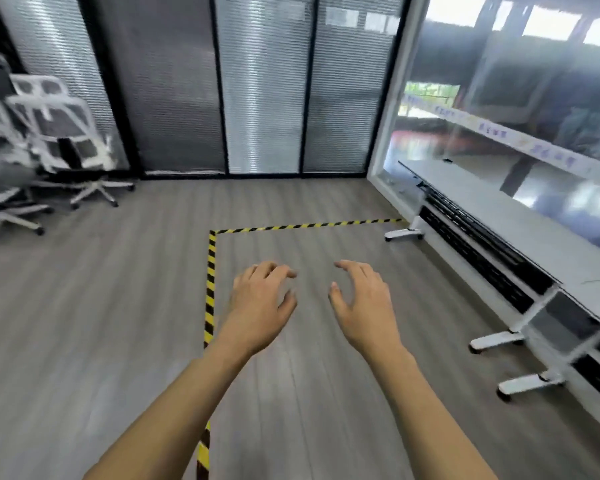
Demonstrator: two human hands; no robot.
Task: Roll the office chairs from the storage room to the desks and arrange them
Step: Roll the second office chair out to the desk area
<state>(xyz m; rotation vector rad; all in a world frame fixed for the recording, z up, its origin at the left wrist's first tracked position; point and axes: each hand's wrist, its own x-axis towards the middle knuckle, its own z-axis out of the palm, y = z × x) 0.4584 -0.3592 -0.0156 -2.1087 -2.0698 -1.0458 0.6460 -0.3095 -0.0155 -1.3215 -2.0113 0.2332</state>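
Here the left hand [257, 299] and right hand [364, 303] hover spread and empty (nothing held); the clustered office chairs [59, 140] could snag each other's bases if yanked

We found no readable text anywhere. A pale banner strip [499, 133] ran across the glass wall [534, 98] on the right and carried small purple and orange marks, but they were too blurred for us to read or even count. The yellow-and-black hazard tape [210, 271] on the floor [84, 306] was the only sign-like marking; it had stripes only, no lettering. We saw no labels or brand names on the white chairs [49, 133] at left.
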